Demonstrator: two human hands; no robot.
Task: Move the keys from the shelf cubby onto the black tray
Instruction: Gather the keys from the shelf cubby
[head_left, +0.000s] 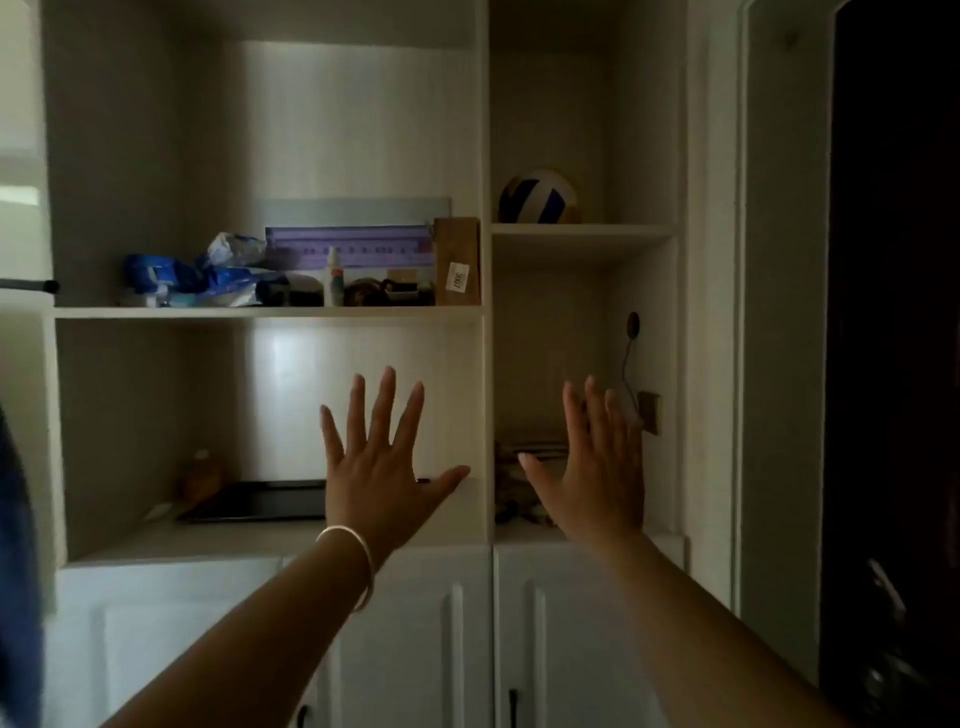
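Note:
Both of my hands are raised in front of a white shelf unit, palms forward. My left hand (379, 467), with a pale bangle on its wrist, has its fingers spread and holds nothing. It partly hides the right end of the black tray (254, 501), which lies flat in the lower left cubby. My right hand (597, 467) is open too and holds nothing. It is in front of the lower right cubby. A dim brownish clump (511, 488) lies there beside the thumb; I cannot tell whether it is the keys.
The upper left shelf holds blue packets (171, 278), a small white bottle (332, 278), a purple box (353, 247) and a brown box (457, 260). A volleyball (537, 196) sits upper right. White cabinet doors (561, 639) lie below, a dark door (893, 364) at the right.

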